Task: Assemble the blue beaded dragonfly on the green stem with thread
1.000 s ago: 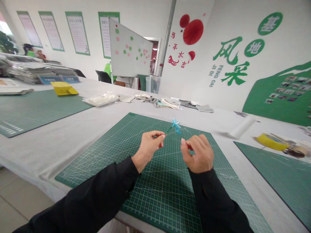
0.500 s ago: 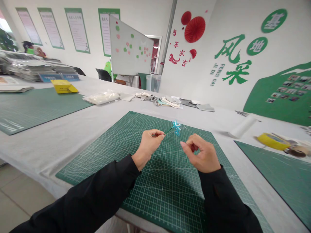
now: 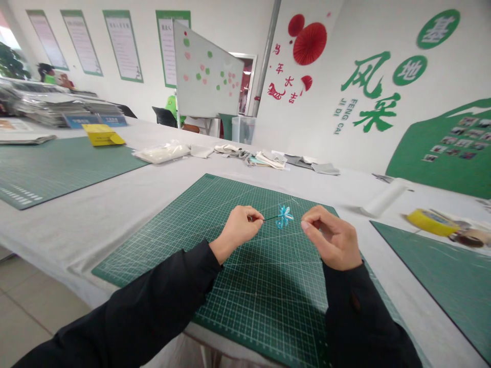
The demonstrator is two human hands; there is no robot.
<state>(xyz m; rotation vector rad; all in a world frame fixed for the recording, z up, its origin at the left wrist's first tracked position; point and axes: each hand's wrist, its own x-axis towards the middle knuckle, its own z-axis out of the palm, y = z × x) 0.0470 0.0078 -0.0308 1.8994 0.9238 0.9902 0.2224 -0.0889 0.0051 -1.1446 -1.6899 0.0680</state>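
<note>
Covering much of the white work table [image 3: 65,240] at 6 o'clock, a green cutting mat [image 3: 264,312] is seen, with fabric scraps [image 3: 268,161] laid at 12 o'clock and a yellow tape roll [image 3: 431,222] at 3. Above the mat, a blue beaded ornament [image 3: 284,216] on a thin dark stem [image 3: 271,218] is pinched by the fingertips of the left hand [image 3: 240,227]. The fingers of the right hand [image 3: 332,240] are loosely curled, empty, near the ornament at 3 o'clock.
</note>
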